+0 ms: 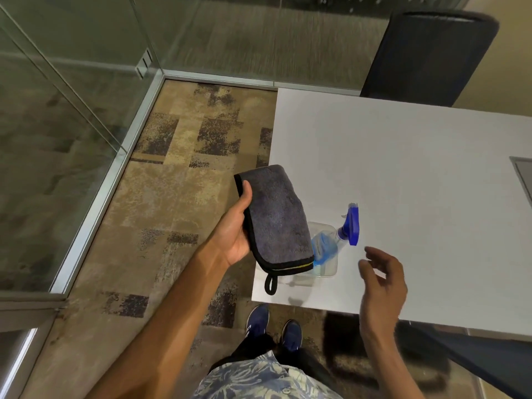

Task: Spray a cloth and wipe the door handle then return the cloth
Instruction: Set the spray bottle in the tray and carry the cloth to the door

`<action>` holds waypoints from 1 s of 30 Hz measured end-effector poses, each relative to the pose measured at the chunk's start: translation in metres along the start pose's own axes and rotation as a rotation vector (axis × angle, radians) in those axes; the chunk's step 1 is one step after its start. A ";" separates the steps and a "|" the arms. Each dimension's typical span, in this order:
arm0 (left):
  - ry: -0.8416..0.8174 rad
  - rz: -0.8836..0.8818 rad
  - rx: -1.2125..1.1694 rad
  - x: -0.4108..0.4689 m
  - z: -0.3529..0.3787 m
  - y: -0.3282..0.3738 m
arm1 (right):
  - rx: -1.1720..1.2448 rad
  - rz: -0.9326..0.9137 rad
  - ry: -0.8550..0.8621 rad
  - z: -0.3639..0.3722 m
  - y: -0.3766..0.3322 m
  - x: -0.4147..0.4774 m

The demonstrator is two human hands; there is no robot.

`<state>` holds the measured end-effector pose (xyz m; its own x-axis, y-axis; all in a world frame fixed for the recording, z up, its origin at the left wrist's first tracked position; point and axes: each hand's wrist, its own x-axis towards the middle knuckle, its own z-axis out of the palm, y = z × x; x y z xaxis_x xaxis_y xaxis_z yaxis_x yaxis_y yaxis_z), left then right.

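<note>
A folded grey cloth [276, 217] with black edging and a hanging loop rests in my left hand [234, 228], held over the near left corner of the white table [403, 156]. A clear spray bottle [331, 246] with a blue trigger head stands on the table just right of the cloth, partly hidden behind it. My right hand [383, 277] hovers to the right of the bottle, fingers apart, holding nothing and apart from the bottle. No door handle is in view.
Glass walls with metal frames [115, 168] run along the left and the back. A dark chair [426, 53] stands behind the table's far edge. Patterned carpet [187, 182] covers the floor between the glass and the table. My blue shoes [273, 326] are below the table corner.
</note>
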<state>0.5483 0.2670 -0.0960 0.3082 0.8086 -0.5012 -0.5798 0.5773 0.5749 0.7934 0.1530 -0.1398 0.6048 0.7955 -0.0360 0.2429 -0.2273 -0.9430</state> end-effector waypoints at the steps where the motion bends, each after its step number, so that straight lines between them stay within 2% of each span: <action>1: -0.006 0.004 0.000 -0.003 0.001 0.000 | 0.014 -0.020 -0.031 0.002 -0.009 -0.006; 3: -0.012 0.013 -0.014 -0.012 0.006 -0.002 | 0.063 -0.014 -0.165 0.008 -0.029 -0.011; 7: -0.007 0.031 -0.010 -0.031 0.016 -0.008 | 0.143 0.097 -0.680 0.024 -0.067 -0.011; 10: 0.018 0.081 -0.016 -0.048 0.021 -0.011 | 0.225 0.224 -0.933 0.029 -0.083 -0.009; 15: 0.134 0.226 -0.048 -0.086 0.014 -0.013 | 0.259 0.208 -1.085 0.027 -0.092 -0.013; 22: 0.413 0.458 -0.044 -0.160 -0.003 -0.026 | 0.361 0.250 -1.404 0.036 -0.106 -0.050; 30: 0.558 0.639 -0.226 -0.241 -0.034 -0.023 | 0.377 0.293 -1.689 0.071 -0.134 -0.113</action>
<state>0.4623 0.0551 -0.0104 -0.5062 0.7620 -0.4039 -0.6693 -0.0517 0.7412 0.6389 0.1334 -0.0331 -0.8469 0.4711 -0.2466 -0.0416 -0.5210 -0.8525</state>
